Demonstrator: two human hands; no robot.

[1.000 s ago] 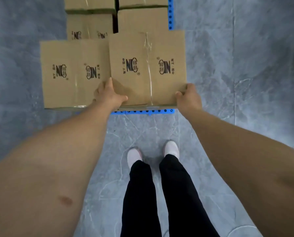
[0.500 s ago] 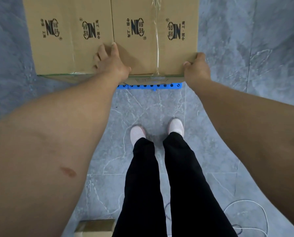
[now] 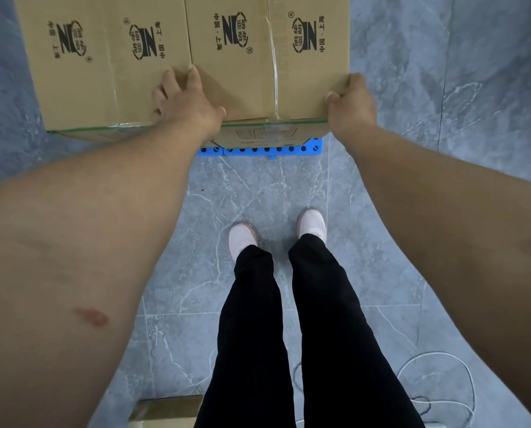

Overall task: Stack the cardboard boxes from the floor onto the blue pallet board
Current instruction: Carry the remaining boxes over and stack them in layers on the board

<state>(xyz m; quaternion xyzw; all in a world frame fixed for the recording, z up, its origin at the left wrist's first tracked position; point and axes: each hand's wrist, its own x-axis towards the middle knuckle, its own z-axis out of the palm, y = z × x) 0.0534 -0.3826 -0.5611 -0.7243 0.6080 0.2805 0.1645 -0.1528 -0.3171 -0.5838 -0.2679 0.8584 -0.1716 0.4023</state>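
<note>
Floor (image 3: 443,88): grey marbled tile, underlies everything. Risk: smooth surface; a foot could slide while the person leans forward.

Left box (image 3: 103,63): cardboard, printed top, stands beside the right box, walls touching. Its left part reaches well past the visible pallet edge; whether anything supports it there is hidden. Risk: if not, it could tip off that side.

Right box (image 3: 267,57): cardboard, taped along its top, sits above the pallet, its near edge in line with the left box. Risk: a harder push could carry it askew or shove its neighbour.

Pallet (image 3: 258,148): blue, perforated; only a strip of its near edge shows under the right box.

Left hand (image 3: 185,101): laid over the seam between the boxes, fingers spread and nearly straight on the tops, thumb at the near edge of the right box; holds nothing. Risk: fingers could be nipped at the seam.

Right hand (image 3: 349,103): fingers curled round the near right corner of the right box, gripping it.

Floor box (image 3: 165,409): cardboard, bottom edge of view, behind the feet, not yet stacked. Risk: a backward step could trip on it.

Cord (image 3: 437,381): thin loop on the tiles, lower right. Risk: snag.
</note>
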